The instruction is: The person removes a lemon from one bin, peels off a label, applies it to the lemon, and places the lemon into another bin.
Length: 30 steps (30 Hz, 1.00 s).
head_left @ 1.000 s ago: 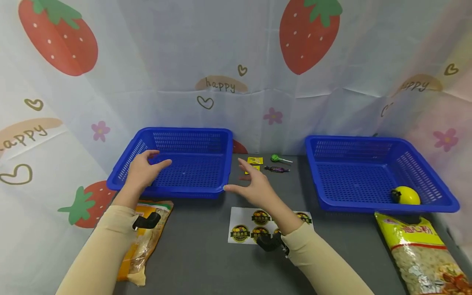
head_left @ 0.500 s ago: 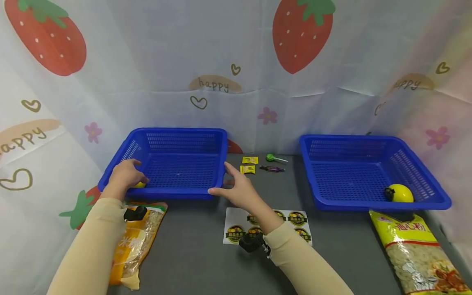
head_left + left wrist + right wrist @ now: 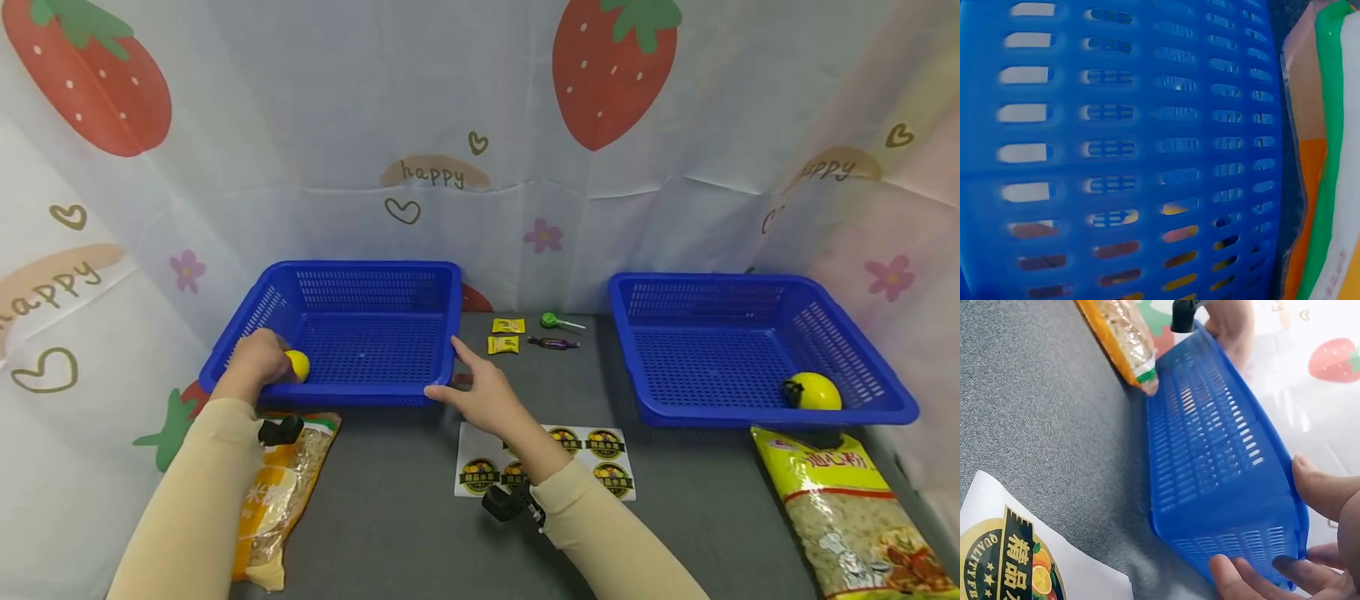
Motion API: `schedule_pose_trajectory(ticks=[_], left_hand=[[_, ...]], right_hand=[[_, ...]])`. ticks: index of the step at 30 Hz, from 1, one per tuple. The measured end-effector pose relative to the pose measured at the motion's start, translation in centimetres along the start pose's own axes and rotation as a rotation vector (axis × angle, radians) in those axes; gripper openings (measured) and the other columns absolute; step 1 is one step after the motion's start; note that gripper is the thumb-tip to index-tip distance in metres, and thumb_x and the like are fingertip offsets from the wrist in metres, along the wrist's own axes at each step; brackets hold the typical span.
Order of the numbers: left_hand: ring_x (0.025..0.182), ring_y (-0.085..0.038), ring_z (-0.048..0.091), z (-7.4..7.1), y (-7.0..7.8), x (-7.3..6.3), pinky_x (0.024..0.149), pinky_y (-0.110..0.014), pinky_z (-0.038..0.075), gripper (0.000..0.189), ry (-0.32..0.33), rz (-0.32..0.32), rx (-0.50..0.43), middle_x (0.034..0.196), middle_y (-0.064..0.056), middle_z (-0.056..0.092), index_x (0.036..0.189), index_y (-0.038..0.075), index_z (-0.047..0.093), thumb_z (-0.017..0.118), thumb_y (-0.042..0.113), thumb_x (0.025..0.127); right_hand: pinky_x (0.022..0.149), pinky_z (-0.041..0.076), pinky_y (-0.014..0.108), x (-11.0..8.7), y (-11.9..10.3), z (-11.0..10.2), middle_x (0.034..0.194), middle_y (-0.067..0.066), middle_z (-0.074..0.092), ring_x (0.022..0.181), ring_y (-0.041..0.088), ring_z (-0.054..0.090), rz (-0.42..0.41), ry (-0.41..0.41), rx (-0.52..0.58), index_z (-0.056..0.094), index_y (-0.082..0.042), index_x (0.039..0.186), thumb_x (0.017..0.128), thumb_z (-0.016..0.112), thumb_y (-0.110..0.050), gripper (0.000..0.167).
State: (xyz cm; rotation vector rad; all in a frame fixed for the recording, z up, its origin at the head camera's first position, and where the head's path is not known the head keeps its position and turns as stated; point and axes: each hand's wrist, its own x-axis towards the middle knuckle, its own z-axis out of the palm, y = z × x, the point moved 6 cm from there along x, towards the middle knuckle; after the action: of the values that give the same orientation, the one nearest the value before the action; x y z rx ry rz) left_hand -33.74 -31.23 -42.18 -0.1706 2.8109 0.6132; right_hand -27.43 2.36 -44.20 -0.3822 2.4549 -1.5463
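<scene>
My left hand (image 3: 258, 360) reaches over the near left corner into the left blue plastic basket (image 3: 367, 389). Its curled fingers hold a smooth yellow round thing (image 3: 299, 365), partly hidden by the hand. In the left wrist view, the basket wall (image 3: 1141, 131) blocks most of the hand; bits of fingers and yellow show through the slots. My right hand (image 3: 483, 395) grips the same basket's near right corner. In the right wrist view, its thumb (image 3: 1319, 484) presses on the rim and its fingers (image 3: 1241, 578) lie against the wall below.
Another blue basket (image 3: 705, 350) at right holds a yellow round thing (image 3: 819, 392) with a black top. Two yellow packets (image 3: 508, 326), a green lollipop (image 3: 551, 320) and a purple-wrapped candy (image 3: 553, 342) lie between. Nearer are a sticker sheet (image 3: 480, 454) and food bags (image 3: 288, 492) at both sides.
My left hand has gone down into the left basket and taken hold of the yellow round thing. My right hand has moved left onto the basket's corner.
</scene>
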Motion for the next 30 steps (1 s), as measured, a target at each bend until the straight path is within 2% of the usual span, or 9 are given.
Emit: schedule_pose_trajectory(ticks=[4, 11, 13, 15, 19, 22, 25, 30], left_hand=[[0.114, -0.048, 0.046, 0.6, 0.0, 0.2, 0.105, -0.064, 0.041, 0.062, -0.098, 0.037, -0.068, 0.144, -0.038, 0.041, 0.140, -0.003, 0.055, 0.078, 0.016, 0.086], [0.115, -0.046, 0.047, 0.5, 0.1, -0.1, 0.102, -0.060, 0.045, 0.066, -0.140, 0.098, -0.137, 0.147, -0.037, 0.039, 0.148, 0.004, 0.049, 0.075, 0.024, 0.091], [0.115, -0.043, 0.050, 0.1, 0.0, -0.1, 0.100, -0.055, 0.048, 0.071, -0.134, 0.108, -0.207, 0.148, -0.035, 0.039, 0.152, 0.005, 0.043, 0.073, 0.030, 0.093], [0.115, -0.039, 0.054, -0.3, -0.2, -0.2, 0.101, -0.050, 0.051, 0.076, -0.131, 0.110, -0.325, 0.148, -0.033, 0.038, 0.155, 0.002, 0.036, 0.071, 0.033, 0.095], [0.108, -0.019, 0.061, -0.9, -0.4, -0.4, 0.100, -0.038, 0.054, 0.082, -0.132, 0.113, -0.608, 0.145, -0.024, 0.039, 0.157, -0.001, 0.026, 0.069, 0.034, 0.097], [0.101, -0.006, 0.062, -1.3, -0.1, -0.8, 0.097, -0.029, 0.055, 0.082, -0.133, 0.131, -0.749, 0.144, -0.015, 0.038, 0.158, 0.001, 0.022, 0.068, 0.032, 0.098], [0.099, -0.002, 0.062, -1.7, 0.5, -1.4, 0.093, -0.021, 0.054, 0.081, -0.134, 0.154, -0.813, 0.141, -0.007, 0.039, 0.160, 0.004, 0.022, 0.067, 0.032, 0.099], [0.104, -0.002, 0.064, -2.1, 2.4, -2.8, 0.092, -0.018, 0.053, 0.075, -0.173, 0.214, -0.832, 0.133, 0.000, 0.047, 0.159, 0.006, 0.028, 0.066, 0.030, 0.100]], right_hand=[[0.090, 0.057, 0.044, -0.1, 0.0, 0.1, 0.164, 0.005, 0.033, 0.130, 0.029, 0.059, 0.015, -0.002, -0.008, 0.021, -0.025, 0.162, 0.091, 0.074, -0.044, 0.091], [0.088, 0.057, 0.043, -0.2, 0.0, 0.1, 0.164, 0.005, 0.033, 0.130, 0.029, 0.059, 0.023, -0.014, -0.018, 0.020, -0.026, 0.163, 0.092, 0.073, -0.044, 0.091], [0.091, 0.057, 0.045, -0.2, 0.0, 0.1, 0.164, 0.005, 0.032, 0.130, 0.029, 0.059, 0.022, -0.010, -0.015, 0.020, -0.026, 0.163, 0.092, 0.074, -0.043, 0.091], [0.092, 0.056, 0.046, -0.2, 0.0, 0.0, 0.164, 0.005, 0.033, 0.129, 0.029, 0.060, 0.018, -0.006, -0.018, 0.020, -0.025, 0.162, 0.092, 0.074, -0.043, 0.090], [0.095, 0.055, 0.047, -0.1, -0.1, -0.1, 0.164, 0.005, 0.033, 0.128, 0.027, 0.061, 0.017, 0.000, -0.036, 0.021, -0.025, 0.162, 0.091, 0.074, -0.043, 0.090], [0.096, 0.055, 0.048, -0.1, -0.1, -0.1, 0.163, 0.005, 0.034, 0.128, 0.028, 0.061, 0.023, -0.006, -0.039, 0.021, -0.025, 0.162, 0.092, 0.074, -0.043, 0.090], [0.097, 0.055, 0.048, -0.1, -0.2, 0.0, 0.162, 0.007, 0.036, 0.128, 0.029, 0.061, 0.026, -0.021, -0.043, 0.020, -0.024, 0.163, 0.093, 0.072, -0.042, 0.089], [0.100, 0.053, 0.051, -0.1, -0.5, -0.3, 0.162, 0.010, 0.036, 0.128, 0.032, 0.060, 0.018, -0.053, -0.064, 0.020, -0.022, 0.163, 0.095, 0.069, -0.043, 0.086]])
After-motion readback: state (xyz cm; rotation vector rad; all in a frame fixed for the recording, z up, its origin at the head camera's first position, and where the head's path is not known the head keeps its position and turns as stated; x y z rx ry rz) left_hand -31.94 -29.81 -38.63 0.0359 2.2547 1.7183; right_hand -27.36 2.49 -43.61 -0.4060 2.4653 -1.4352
